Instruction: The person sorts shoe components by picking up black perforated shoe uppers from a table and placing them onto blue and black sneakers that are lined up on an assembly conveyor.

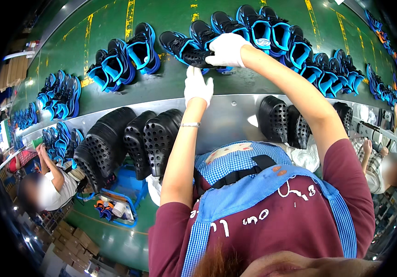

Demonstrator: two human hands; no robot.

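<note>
Over the green belt, my white-gloved right hand (228, 50) is closed on a black perforated shoe insert (195, 58). The insert's front lies in the opening of a black sneaker with blue lining (174, 40). At the sneaker's heel is my white-gloved left hand (198, 86), fingers stretched out towards it; whether they touch the shoe I cannot tell. Another black-and-blue sneaker (201, 31) stands just behind, partly covered by my right hand. Nested stacks of black perforated inserts (111, 131) lie left of my left forearm, and more inserts (273, 119) lie to the right.
Rows of black-and-blue sneakers (144, 48) line the green conveyor belt (171, 13) on both sides. A metal ledge (226, 120) runs along its near edge. A blue cart (129, 182) stands below at left. Co-workers sit at far left (53, 184) and far right (380, 171).
</note>
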